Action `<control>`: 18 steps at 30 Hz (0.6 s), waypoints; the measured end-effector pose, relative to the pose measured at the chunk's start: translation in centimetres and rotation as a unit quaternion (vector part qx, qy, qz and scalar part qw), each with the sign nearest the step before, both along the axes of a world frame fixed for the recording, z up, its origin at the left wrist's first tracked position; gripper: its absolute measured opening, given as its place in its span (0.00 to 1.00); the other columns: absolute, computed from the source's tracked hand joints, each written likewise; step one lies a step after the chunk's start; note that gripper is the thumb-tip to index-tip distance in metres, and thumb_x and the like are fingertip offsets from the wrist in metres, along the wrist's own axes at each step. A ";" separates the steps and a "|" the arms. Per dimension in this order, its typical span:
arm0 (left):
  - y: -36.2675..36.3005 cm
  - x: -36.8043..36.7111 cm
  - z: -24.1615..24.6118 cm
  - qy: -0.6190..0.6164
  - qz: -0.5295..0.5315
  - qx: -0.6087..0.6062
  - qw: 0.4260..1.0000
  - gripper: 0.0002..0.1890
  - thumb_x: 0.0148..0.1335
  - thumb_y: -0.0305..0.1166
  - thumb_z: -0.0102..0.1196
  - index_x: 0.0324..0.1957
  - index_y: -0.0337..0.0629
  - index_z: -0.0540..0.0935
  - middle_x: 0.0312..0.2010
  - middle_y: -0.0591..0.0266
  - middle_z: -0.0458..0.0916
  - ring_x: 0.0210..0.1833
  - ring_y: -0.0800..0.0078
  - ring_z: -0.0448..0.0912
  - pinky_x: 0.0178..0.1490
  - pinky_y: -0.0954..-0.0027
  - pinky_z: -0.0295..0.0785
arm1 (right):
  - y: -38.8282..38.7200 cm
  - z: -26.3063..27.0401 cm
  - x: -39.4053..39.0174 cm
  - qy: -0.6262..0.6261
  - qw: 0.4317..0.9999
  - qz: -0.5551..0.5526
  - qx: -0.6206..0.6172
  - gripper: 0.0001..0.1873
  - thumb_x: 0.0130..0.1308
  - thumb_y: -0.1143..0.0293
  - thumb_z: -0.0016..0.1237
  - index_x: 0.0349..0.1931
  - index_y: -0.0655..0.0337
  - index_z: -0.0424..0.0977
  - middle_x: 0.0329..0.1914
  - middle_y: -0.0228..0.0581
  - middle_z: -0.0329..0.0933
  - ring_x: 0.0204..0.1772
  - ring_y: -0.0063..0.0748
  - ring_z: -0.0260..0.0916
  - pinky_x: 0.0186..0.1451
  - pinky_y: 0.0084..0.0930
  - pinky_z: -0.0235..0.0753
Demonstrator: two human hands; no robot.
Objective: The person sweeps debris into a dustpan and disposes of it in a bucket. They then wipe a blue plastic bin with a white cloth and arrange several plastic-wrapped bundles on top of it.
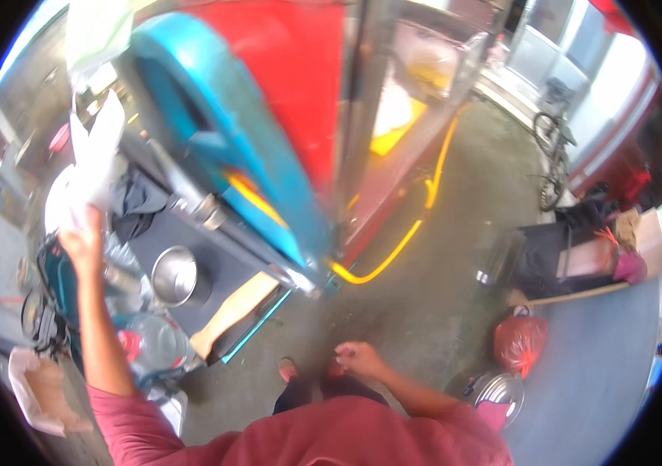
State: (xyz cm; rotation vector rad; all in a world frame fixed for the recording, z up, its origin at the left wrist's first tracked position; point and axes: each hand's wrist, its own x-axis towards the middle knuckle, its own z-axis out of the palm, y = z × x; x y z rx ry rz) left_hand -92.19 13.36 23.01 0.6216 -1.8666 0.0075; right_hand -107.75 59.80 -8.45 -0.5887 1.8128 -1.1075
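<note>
My left hand (pixel 80 242) reaches up along the left side and grips a white plastic bag (pixel 95 145), blurred. Below it, a teal plastic crate (pixel 54 274) is partly covered by my forearm. A steel pot (pixel 175 276) stands on a dark flat surface (pixel 138 250), beside a light wooden board (pixel 237 311). A large clear plastic bottle (pixel 159 343) with a red cap lies nearer to me. In front of my body hangs my right hand (pixel 360 358), above my feet, fingers loosely curled and nothing visible in it.
A teal metal frame (pixel 232 93) with a red panel (pixel 290 76) rises ahead. From its base a yellow hose (pixel 403 244) runs along the concrete floor. At right are a red plastic bag (pixel 520 343), a round metal lid (pixel 502 393) and a bicycle (pixel 553 157).
</note>
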 end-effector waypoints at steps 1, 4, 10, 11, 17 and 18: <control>2.7 1.5 -1.9 -0.004 -0.035 0.027 0.999 0.19 0.54 0.26 0.52 0.48 0.28 0.70 0.34 0.55 0.76 0.36 0.65 0.74 0.46 0.67 0.69 | -2.0 1.7 0.4 -0.045 0.997 -0.011 -0.058 0.15 0.56 0.72 0.52 0.45 0.61 0.72 0.29 0.34 0.76 0.28 0.21 0.72 0.31 0.19 0.73; 14.0 3.3 -5.8 -0.159 -0.115 0.105 0.975 0.11 0.44 0.25 0.52 0.33 0.37 0.74 0.23 0.60 0.74 0.24 0.69 0.72 0.30 0.70 0.69 | -7.8 10.2 2.1 -0.145 0.972 0.003 -0.186 0.31 0.56 0.77 0.49 0.61 0.59 0.55 0.53 0.40 0.65 0.49 0.26 0.68 0.44 0.23 0.72; 28.9 12.5 -15.3 0.154 -0.315 0.720 0.599 0.16 0.50 0.23 0.50 0.43 0.36 0.75 0.32 0.64 0.78 0.35 0.76 0.76 0.36 0.73 0.73 | -12.1 10.3 14.9 -0.488 0.824 0.085 -0.274 0.30 0.63 0.66 0.43 0.62 0.65 0.49 0.57 0.40 0.61 0.57 0.31 0.61 0.57 0.28 0.65; 30.0 12.6 -14.3 0.351 -0.212 0.809 0.421 0.11 0.49 0.22 0.47 0.37 0.35 0.76 0.28 0.66 0.75 0.29 0.78 0.73 0.31 0.74 0.70 | -11.6 9.2 16.7 -0.555 0.799 0.096 -0.209 0.25 0.64 0.64 0.42 0.58 0.67 0.56 0.53 0.40 0.66 0.53 0.30 0.64 0.55 0.27 0.66; 34.2 27.9 -20.7 0.348 -0.067 0.721 0.595 0.08 0.52 0.24 0.44 0.35 0.33 0.74 0.24 0.66 0.73 0.25 0.79 0.72 0.27 0.75 0.68 | -11.7 8.3 33.8 -0.428 0.897 0.095 -0.055 0.13 0.66 0.64 0.39 0.40 0.65 0.70 0.36 0.35 0.73 0.38 0.25 0.70 0.41 0.23 0.70; 34.8 30.9 -21.2 0.379 -0.043 0.703 0.600 0.08 0.52 0.24 0.43 0.35 0.33 0.73 0.24 0.66 0.73 0.25 0.79 0.72 0.27 0.75 0.67 | -11.7 8.0 37.0 -0.409 0.903 0.120 -0.061 0.13 0.66 0.64 0.38 0.39 0.65 0.70 0.36 0.36 0.73 0.38 0.25 0.70 0.42 0.23 0.70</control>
